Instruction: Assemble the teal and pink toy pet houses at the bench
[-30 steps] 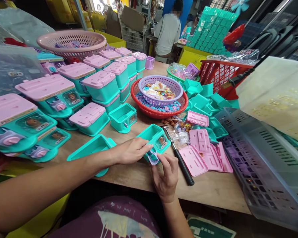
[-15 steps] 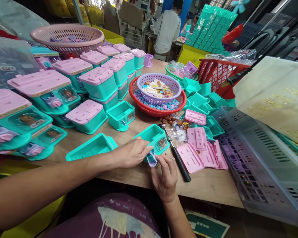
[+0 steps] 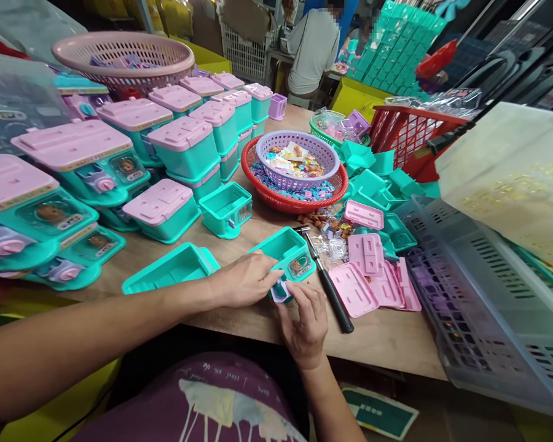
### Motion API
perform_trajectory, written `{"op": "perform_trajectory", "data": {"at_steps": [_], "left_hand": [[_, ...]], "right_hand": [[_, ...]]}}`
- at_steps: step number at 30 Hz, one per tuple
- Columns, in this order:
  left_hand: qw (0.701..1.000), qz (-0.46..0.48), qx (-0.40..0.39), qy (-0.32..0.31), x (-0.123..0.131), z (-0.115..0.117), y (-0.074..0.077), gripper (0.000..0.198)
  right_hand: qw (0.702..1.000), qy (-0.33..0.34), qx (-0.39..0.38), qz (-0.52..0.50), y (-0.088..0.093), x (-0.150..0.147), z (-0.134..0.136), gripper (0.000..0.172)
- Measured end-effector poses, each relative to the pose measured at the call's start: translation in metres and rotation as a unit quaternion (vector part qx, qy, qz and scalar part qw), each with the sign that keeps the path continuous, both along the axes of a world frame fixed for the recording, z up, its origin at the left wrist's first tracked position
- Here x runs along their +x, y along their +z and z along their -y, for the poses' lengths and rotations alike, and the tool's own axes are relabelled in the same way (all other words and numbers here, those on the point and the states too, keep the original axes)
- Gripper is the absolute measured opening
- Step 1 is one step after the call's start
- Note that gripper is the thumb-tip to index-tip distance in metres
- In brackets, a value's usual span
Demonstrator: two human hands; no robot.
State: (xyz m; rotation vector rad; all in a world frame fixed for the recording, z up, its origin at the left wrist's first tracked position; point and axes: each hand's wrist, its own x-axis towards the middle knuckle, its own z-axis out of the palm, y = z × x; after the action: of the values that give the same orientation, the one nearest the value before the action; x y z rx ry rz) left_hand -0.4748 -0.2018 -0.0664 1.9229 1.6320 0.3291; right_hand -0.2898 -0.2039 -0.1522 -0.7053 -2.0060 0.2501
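Note:
A small open teal plastic box (image 3: 276, 242) stands near the table's front edge, with a clear window over a brown figure on its side. My left hand (image 3: 246, 279) is closed on the box's near side, thumb pointing toward the front. My right hand (image 3: 306, 319) pinches a small lavender plastic part (image 3: 281, 291) against the box's front, beside the window. The fingers partly hide where part and box meet. A hammer (image 3: 334, 298) with a black handle lies just right of the box. Another open teal box (image 3: 170, 270) lies tilted behind my left forearm.
Stacked teal boxes with pink lids (image 3: 179, 147) fill the left. A lavender basket (image 3: 297, 135) of small pieces sits inside a red basket (image 3: 255, 190). Pink lids (image 3: 352, 288) and loose teal boxes (image 3: 368, 184) lie right, beside a translucent crate (image 3: 498, 294). A person (image 3: 316, 46) sits at the back.
My view has shifted slightly, so the table sits a little higher. Both hands keep their hold, and the lavender part now lies flatter against the box's front.

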Motion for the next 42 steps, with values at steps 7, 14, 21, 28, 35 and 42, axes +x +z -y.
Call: {"op": "perform_trajectory", "data": {"at_steps": [7, 14, 21, 28, 35, 42], "left_hand": [[0.999, -0.032, 0.026, -0.033, 0.003, 0.003, 0.0, 0.036], [0.996, 0.085, -0.028, 0.013, -0.002, -0.003, 0.002, 0.046], [0.996, 0.087, -0.024, 0.003, -0.001, -0.012, 0.004, 0.047], [0.999, 0.03, 0.025, -0.028, 0.0, -0.001, -0.005, 0.044], [0.968, 0.214, -0.126, 0.036, -0.002, -0.013, 0.0, 0.046], [0.908, 0.349, -0.214, 0.091, -0.003, -0.022, 0.012, 0.044]], "right_hand": [[0.999, 0.012, -0.002, 0.042, 0.0, -0.005, 0.002, 0.041], [0.997, -0.044, -0.055, -0.031, 0.0, -0.004, -0.005, 0.045], [0.997, -0.064, -0.039, -0.003, 0.002, 0.0, -0.013, 0.045], [0.994, -0.089, -0.001, 0.071, -0.003, -0.006, -0.013, 0.035], [0.996, -0.083, -0.019, 0.017, -0.003, -0.004, -0.019, 0.037], [0.996, -0.069, -0.059, -0.007, -0.001, -0.001, -0.027, 0.04]]}}
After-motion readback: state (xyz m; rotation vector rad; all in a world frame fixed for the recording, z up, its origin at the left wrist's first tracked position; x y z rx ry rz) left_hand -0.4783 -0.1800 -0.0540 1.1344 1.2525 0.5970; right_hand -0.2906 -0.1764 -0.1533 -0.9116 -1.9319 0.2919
